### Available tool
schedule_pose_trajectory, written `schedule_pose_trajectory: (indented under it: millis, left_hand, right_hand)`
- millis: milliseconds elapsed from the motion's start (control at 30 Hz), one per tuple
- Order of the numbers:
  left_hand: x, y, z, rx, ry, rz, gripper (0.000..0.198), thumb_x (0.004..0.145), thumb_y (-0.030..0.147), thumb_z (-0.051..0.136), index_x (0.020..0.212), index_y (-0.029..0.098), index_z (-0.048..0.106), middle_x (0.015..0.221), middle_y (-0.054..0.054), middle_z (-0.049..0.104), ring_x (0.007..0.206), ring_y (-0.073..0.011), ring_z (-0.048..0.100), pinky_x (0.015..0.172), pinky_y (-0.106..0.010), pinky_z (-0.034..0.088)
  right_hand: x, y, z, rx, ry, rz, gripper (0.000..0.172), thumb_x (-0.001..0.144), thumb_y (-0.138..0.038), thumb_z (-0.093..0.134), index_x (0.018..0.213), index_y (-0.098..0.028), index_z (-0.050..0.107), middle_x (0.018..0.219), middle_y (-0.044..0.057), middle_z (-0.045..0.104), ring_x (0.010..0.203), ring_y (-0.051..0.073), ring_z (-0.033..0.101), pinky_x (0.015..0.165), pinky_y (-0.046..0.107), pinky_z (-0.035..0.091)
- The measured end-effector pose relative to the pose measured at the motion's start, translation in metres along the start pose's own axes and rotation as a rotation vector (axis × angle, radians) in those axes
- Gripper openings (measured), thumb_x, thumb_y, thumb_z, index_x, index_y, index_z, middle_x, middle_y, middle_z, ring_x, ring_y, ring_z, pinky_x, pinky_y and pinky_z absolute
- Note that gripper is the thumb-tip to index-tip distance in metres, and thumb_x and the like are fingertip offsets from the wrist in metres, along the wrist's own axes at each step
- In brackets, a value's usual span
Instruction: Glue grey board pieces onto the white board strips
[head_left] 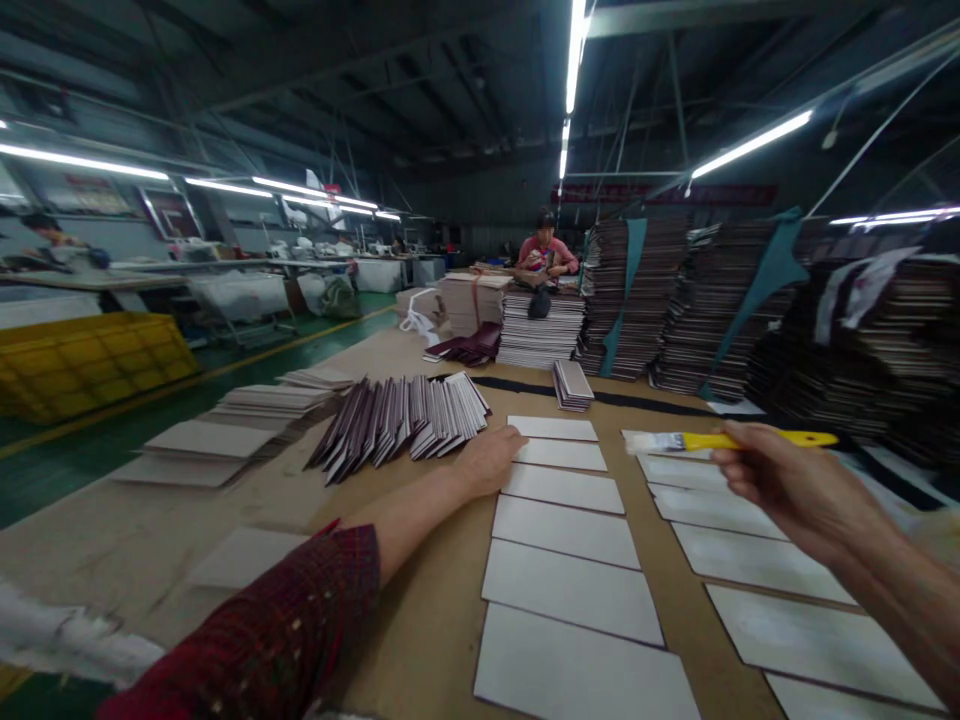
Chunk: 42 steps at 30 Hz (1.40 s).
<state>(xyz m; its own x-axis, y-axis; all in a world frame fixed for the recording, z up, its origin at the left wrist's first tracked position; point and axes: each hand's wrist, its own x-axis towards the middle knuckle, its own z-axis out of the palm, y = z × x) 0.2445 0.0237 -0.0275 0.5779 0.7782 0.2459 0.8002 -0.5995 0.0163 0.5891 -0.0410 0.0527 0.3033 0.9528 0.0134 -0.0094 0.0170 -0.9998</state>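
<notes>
My right hand (772,480) is closed around the yellow handle of a paintbrush (701,440). Its pale bristles point left, above the right column of white panels (727,550), some of which look wet or streaked. On the near-left side, my left hand (491,462) has its fingers curled at the left edge of a white panel (562,455) in the middle column. The panels in this column (562,580) overlap slightly in a row running toward me. A fanned row of dark-and-white boards (405,420) lies just left of that hand.
Grey boards (210,440) lie spread at the left of the table. A small stack (573,385) sits past the panels. Tall board stacks (637,290) stand at the back, where a person (547,255) works. A yellow crate (90,365) is on the floor at left.
</notes>
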Motion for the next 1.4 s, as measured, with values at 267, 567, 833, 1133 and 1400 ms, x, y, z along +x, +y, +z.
schedule_pose_trajectory:
  millis: [267,567,833,1133,1400]
  left_hand:
    - [0.002,-0.017,0.032,0.027,0.008,-0.077,0.033,0.085,0.002,0.049,0.113,0.013,0.062,0.119,-0.013,0.065,0.111,-0.0264,0.057,0.104,-0.040,0.045]
    - [0.000,-0.014,0.036,0.043,0.041,-0.121,0.027,0.089,0.008,0.048,0.112,0.011,0.062,0.122,-0.014,0.064,0.109,-0.0284,0.055,0.100,-0.042,0.046]
    - [-0.001,-0.014,0.040,0.046,0.059,-0.126,0.028,0.089,0.007,0.047,0.113,0.012,0.062,0.124,-0.014,0.063,0.112,-0.0282,0.054,0.100,-0.041,0.045]
    - [0.001,-0.015,0.040,0.053,0.036,-0.126,0.028,0.090,0.007,0.045,0.112,0.013,0.061,0.125,-0.015,0.063,0.113,-0.0279,0.055,0.101,-0.042,0.043]
    - [0.001,-0.015,0.038,0.047,0.029,-0.124,0.030,0.088,0.007,0.046,0.114,0.012,0.061,0.124,-0.016,0.064,0.119,-0.0279,0.054,0.103,-0.042,0.041]
  right_hand:
    - [0.064,0.029,0.131,-0.003,-0.132,0.159,0.013,0.100,-0.025,0.061,0.097,-0.013,0.064,0.079,-0.001,0.065,0.056,0.008,0.058,0.047,0.017,0.048]
    - [0.086,0.066,0.190,-0.067,-0.175,0.196,0.020,0.099,-0.034,0.064,0.102,-0.014,0.065,0.090,0.001,0.066,0.068,0.012,0.063,0.059,0.025,0.055]
    - [0.092,0.076,0.207,-0.089,-0.185,0.199,0.022,0.100,-0.035,0.063,0.105,-0.014,0.064,0.092,0.002,0.066,0.068,0.012,0.063,0.059,0.025,0.055]
    - [0.096,0.082,0.209,-0.209,-0.186,0.196,0.026,0.099,-0.037,0.063,0.113,-0.015,0.064,0.104,0.005,0.067,0.082,0.016,0.066,0.071,0.033,0.059]
    - [0.114,0.080,0.181,-0.339,-0.157,0.148,0.023,0.099,-0.037,0.064,0.108,-0.015,0.065,0.098,0.004,0.067,0.076,0.014,0.065,0.066,0.030,0.058]
